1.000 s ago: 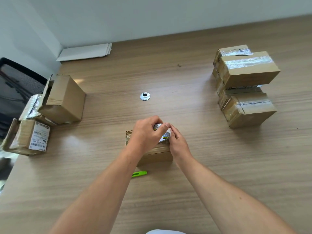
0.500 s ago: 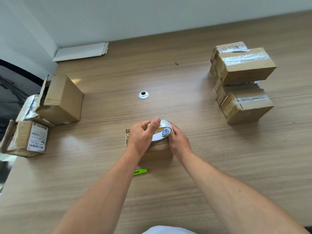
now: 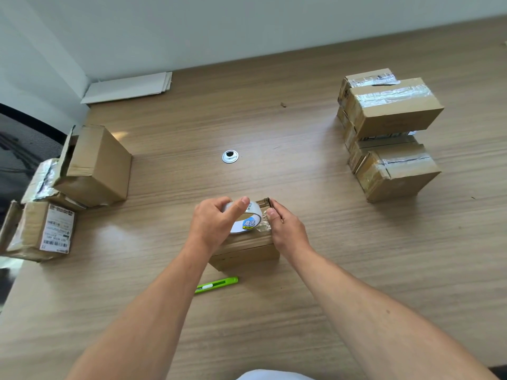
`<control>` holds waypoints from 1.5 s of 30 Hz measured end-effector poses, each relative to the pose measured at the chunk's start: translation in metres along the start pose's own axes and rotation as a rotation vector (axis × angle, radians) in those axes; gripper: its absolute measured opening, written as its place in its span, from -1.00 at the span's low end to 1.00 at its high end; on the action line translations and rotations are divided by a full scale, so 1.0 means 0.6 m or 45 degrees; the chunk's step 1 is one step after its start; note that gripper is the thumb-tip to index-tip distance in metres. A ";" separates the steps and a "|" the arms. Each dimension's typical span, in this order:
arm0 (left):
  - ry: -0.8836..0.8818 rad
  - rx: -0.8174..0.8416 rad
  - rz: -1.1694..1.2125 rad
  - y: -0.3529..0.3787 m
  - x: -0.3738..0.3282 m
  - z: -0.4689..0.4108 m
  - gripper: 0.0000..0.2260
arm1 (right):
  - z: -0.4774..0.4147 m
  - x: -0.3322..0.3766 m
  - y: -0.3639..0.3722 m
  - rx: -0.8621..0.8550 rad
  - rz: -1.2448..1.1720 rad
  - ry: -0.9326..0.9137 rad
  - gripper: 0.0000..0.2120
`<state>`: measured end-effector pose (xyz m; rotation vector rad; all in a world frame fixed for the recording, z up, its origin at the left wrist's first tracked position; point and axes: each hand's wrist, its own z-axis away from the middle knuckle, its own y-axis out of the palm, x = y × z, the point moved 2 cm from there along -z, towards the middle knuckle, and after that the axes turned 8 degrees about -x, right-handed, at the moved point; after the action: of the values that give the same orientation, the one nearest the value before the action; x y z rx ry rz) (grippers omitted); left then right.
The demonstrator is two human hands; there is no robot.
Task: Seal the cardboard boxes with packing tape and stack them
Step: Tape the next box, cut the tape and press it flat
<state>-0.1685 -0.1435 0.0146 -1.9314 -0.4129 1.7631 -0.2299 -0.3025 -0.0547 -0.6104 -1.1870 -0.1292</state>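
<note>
A small cardboard box [image 3: 247, 249] sits on the wooden table in front of me. On top of it my left hand [image 3: 212, 224] grips a roll of clear packing tape [image 3: 247, 222] with a blue label. A short strip of tape runs from the roll to the box's right edge, where my right hand [image 3: 285, 229] presses it down with the thumb, fingers curled over the box's side. A stack of taped boxes [image 3: 389, 111] stands at the right, with another taped box [image 3: 397, 174] in front of it.
Untaped boxes lie at the left: one tipped open box [image 3: 96, 163] and a labelled box [image 3: 41, 231] at the table edge. A green utility knife [image 3: 216, 285] lies near the box. A metal grommet [image 3: 230, 156] and white sheets [image 3: 129, 86] lie farther back.
My left hand has drawn the tape roll leftward, pulling out a strip. My right hand moved to the box's right edge and holds the tape end there.
</note>
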 end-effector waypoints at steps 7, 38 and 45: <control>0.041 -0.019 -0.105 -0.017 0.011 -0.001 -0.49 | 0.005 0.007 -0.004 -0.009 -0.006 0.006 -0.63; -0.224 -0.022 0.536 -0.003 0.032 0.016 -0.33 | 0.008 0.015 0.015 0.001 0.220 0.103 -0.62; -0.168 -0.045 0.379 -0.027 0.041 0.010 -0.34 | 0.003 0.007 0.017 0.021 0.239 0.085 -0.61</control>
<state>-0.1698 -0.1162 0.0024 -1.9895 -0.2094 2.0916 -0.2255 -0.2921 -0.0542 -0.6944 -1.0595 0.0192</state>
